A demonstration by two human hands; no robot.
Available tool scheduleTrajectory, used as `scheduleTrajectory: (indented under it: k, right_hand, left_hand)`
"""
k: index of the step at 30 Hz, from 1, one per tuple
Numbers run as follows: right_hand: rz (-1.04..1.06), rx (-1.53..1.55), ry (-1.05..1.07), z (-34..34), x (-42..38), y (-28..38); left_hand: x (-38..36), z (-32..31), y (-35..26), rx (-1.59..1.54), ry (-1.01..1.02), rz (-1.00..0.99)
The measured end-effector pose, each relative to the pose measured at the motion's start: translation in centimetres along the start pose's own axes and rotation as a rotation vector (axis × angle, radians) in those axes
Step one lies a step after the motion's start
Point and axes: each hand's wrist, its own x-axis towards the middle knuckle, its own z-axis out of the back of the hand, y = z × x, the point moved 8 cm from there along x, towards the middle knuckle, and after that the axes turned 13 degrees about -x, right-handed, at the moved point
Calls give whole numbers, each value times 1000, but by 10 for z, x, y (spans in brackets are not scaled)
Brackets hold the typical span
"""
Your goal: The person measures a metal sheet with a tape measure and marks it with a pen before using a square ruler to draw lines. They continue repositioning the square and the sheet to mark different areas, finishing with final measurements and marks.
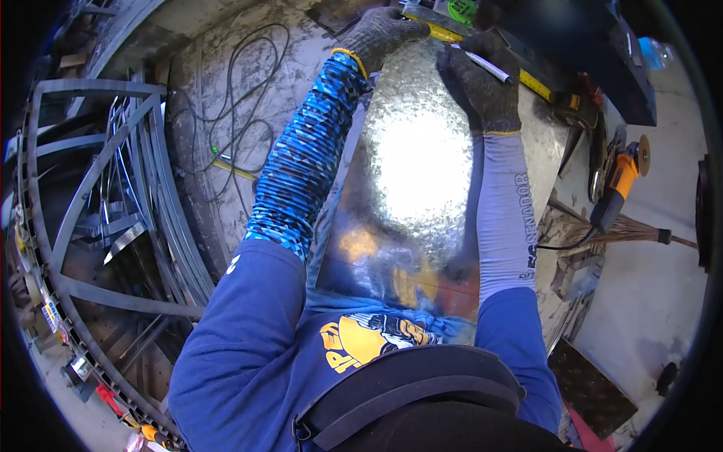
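Note:
A shiny galvanized metal sheet [354, 218] lies in front of me, with a bright glare at its middle. Along its far edge runs the yellow blade of a tape measure [535, 84], its case at the right end. My left hand [384, 34], in a dark knit glove, is closed at the blade's left end; its fingertips are partly hidden. Closed on a white marker [486, 63], my right hand [486, 90] rests over the sheet's far right part beside the blade, in a similar glove. The marker slants across the fingers.
An orange angle grinder [622, 177] lies at the right, near a straw broom [633, 228]. Metal frames and strips [162, 196] stand at the left. A dark cable [233, 105] loops over the floor. A dark metal box section [636, 75] stands at the far right.

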Motion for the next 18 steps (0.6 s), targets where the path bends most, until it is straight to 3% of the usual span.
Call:
scheduleTrajectory:
  k: [3,5,11,14,18]
  right_hand:
    - [-120,112,32,-3,-1,-6]
    - [72,-98,-29,2,2,2]
    - [-96,83,38,-2,-2,4]
    - [16,-102,7,0,1,7]
    - [10,-79,6,-1,1,8]
  left_hand:
    - [0,0,-1,31,-5,-12]
    - [2,1,1,49,-8,-2]
    - [2,-1,6,-26,-8,-8]
    - [2,-1,4,29,5,1]
    - [4,-1,8,-23,13,-5]
